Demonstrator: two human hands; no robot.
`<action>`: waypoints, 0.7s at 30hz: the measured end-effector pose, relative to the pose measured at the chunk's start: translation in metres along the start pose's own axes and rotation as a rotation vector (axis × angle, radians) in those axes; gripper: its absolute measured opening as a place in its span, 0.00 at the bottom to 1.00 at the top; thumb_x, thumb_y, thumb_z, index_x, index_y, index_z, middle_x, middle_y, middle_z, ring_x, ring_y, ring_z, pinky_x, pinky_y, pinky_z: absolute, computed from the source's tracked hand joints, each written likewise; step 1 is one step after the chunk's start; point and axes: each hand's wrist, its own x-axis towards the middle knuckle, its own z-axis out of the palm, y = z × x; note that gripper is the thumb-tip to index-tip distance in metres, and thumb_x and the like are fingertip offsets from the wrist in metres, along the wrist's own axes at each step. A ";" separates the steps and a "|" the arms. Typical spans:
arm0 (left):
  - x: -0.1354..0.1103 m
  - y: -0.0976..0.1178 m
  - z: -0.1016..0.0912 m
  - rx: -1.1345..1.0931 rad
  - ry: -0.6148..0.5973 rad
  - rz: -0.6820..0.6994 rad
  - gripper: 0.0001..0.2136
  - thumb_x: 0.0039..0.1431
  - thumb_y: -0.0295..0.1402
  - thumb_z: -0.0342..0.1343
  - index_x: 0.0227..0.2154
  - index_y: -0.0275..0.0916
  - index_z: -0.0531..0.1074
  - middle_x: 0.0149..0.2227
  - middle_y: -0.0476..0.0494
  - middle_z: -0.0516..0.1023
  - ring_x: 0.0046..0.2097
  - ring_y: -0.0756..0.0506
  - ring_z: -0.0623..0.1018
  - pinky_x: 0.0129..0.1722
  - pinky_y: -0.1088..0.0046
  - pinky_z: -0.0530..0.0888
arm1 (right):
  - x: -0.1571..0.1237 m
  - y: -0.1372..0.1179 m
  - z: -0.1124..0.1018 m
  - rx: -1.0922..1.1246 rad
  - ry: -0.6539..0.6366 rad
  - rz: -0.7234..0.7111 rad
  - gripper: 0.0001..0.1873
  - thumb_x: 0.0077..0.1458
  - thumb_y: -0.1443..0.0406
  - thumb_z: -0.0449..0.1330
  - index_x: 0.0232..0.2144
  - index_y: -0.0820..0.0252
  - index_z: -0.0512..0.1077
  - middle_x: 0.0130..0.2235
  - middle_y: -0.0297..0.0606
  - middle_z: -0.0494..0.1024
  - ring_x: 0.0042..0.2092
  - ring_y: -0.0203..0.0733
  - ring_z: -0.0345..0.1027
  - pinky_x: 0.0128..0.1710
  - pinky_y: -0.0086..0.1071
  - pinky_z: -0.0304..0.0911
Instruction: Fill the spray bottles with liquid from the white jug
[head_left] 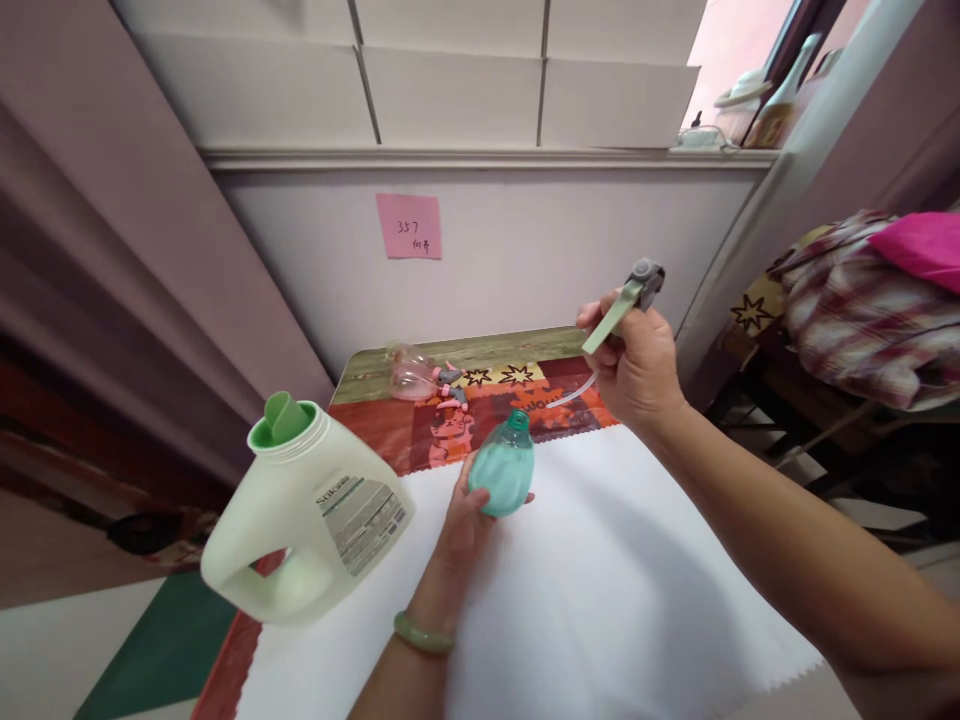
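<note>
My left hand (463,520) is wrapped round a small teal spray bottle (502,465) with its neck uncovered, standing on the white cloth (600,600). My right hand (637,365) is raised above the table's far side, closed on a green and grey trigger sprayer head (626,300) whose clear dip tube (570,392) hangs down toward the table. A large pale green detergent jug (315,510) with a green spout stands at the table's left edge, close to my left hand.
A pink spray bottle (416,378) lies at the far end on a red patterned tablecloth (390,430). A pink note (409,226) sticks on the wall behind. Folded clothes (862,310) are piled on a chair at the right.
</note>
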 end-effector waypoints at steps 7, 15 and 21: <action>-0.001 0.001 -0.005 -0.186 0.002 -0.051 0.25 0.53 0.42 0.63 0.54 0.42 0.71 0.55 0.38 0.75 0.47 0.38 0.77 0.38 0.56 0.80 | 0.002 0.006 0.020 0.000 -0.042 0.026 0.18 0.49 0.55 0.69 0.24 0.55 0.64 0.26 0.28 0.75 0.17 0.25 0.44 0.14 0.26 0.39; -0.002 0.000 0.000 -0.275 -0.051 -0.087 0.26 0.52 0.42 0.66 0.53 0.40 0.73 0.53 0.37 0.78 0.45 0.39 0.78 0.37 0.60 0.80 | -0.015 0.024 0.022 0.009 -0.082 0.132 0.19 0.49 0.53 0.69 0.25 0.56 0.65 0.26 0.29 0.76 0.18 0.25 0.44 0.15 0.25 0.40; -0.007 -0.002 0.005 -0.314 -0.090 -0.132 0.29 0.57 0.51 0.61 0.57 0.41 0.71 0.54 0.36 0.78 0.45 0.37 0.81 0.35 0.62 0.79 | -0.047 0.056 0.010 -0.069 -0.154 0.289 0.17 0.53 0.50 0.66 0.29 0.55 0.71 0.36 0.35 0.81 0.30 0.36 0.69 0.26 0.30 0.61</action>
